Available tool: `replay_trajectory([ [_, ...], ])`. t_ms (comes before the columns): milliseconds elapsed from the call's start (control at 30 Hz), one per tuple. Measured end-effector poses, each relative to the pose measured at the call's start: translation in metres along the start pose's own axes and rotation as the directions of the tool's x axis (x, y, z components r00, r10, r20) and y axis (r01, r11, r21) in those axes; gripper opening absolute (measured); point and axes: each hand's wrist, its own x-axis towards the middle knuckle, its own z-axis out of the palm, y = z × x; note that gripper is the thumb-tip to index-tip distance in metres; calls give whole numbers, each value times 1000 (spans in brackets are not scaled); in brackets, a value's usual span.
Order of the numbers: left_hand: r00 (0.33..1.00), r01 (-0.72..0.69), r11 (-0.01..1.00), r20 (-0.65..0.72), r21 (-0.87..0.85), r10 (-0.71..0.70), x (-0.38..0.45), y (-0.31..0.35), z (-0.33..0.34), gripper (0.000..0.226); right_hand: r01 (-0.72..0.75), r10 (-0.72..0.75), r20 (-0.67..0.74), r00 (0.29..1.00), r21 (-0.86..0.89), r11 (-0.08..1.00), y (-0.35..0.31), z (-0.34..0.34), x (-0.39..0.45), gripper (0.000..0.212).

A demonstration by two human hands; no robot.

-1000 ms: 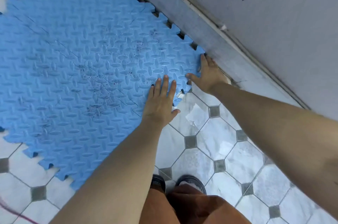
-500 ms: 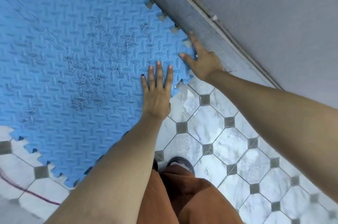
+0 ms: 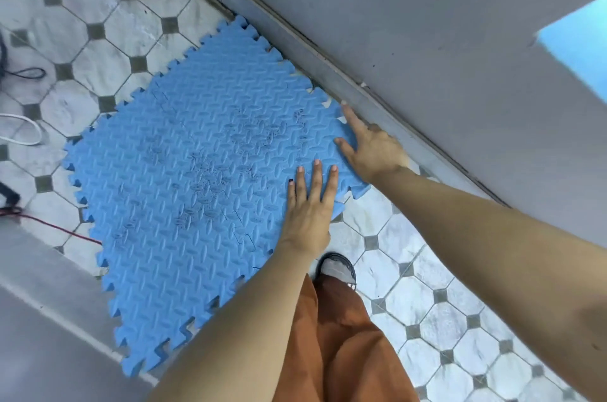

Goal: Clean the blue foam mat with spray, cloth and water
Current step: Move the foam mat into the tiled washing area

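Note:
The blue foam mat (image 3: 184, 191) lies flat on the tiled floor, its jigsaw edges showing all round and dark dirt marks across its middle. My left hand (image 3: 310, 204) rests palm down on the mat's near right edge, fingers spread. My right hand (image 3: 371, 145) lies on the mat's right corner beside the wall's base, fingers apart and one finger pointing along the edge. Neither hand holds anything. No spray, cloth or water is in view.
A grey wall (image 3: 427, 50) with its low ledge runs diagonally along the mat's far right side. White and grey floor tiles (image 3: 410, 270) surround the mat. Cables, one red (image 3: 62, 231) and one white (image 3: 23, 129), lie at the left. My shoe (image 3: 336, 267) stands near the mat.
The view has pulled back and up, so the whole mat now shows. Both hands stay pressed on the mat's right corner; the right hand's fingers have spread along the edge by the wall.

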Motion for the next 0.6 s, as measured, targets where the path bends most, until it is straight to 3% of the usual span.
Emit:
replay_trajectory([
  [167, 994, 25, 1000, 104, -18, -23, -57, 24, -33, 106, -103, 101, 57, 993, 43, 994, -5, -31, -66, 55],
  [367, 978, -69, 994, 193, -80, 83, -114, 68, -64, 99, -261, 249, 112, 962, 111, 959, 17, -54, -146, 55],
  [600, 887, -242, 967, 386, -81, 255, -161, 149, -69, 101, -514, 474, 215, 854, 208, 832, 85, -63, -258, 55],
])
